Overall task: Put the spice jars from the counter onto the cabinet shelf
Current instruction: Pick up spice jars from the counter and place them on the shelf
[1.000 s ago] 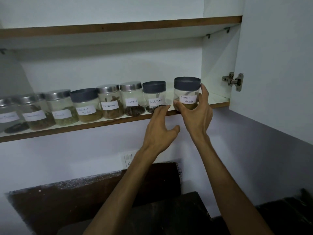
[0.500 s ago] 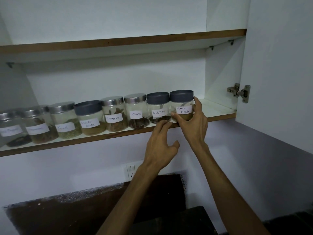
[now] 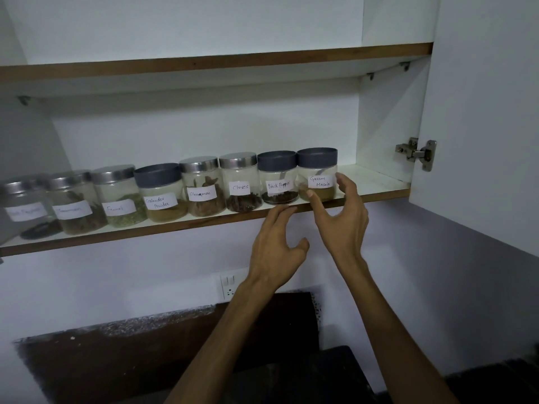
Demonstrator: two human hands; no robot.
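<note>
Right hand [image 3: 341, 223] spread empty beside the jar [image 3: 317, 174] at centre right (left hand [image 3: 275, 249] empty too); withdraw straight back, avoiding bumping it.

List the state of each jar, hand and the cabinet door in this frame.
Garam Masala jar: upright on shelf, lidded, released.
Black Pepper jar: upright, lidded.
Cloves jar: upright, lidded.
Cinnamon jar: upright, lidded.
Right hand: open, empty.
Left hand: open, empty.
Cabinet door: open.
</note>
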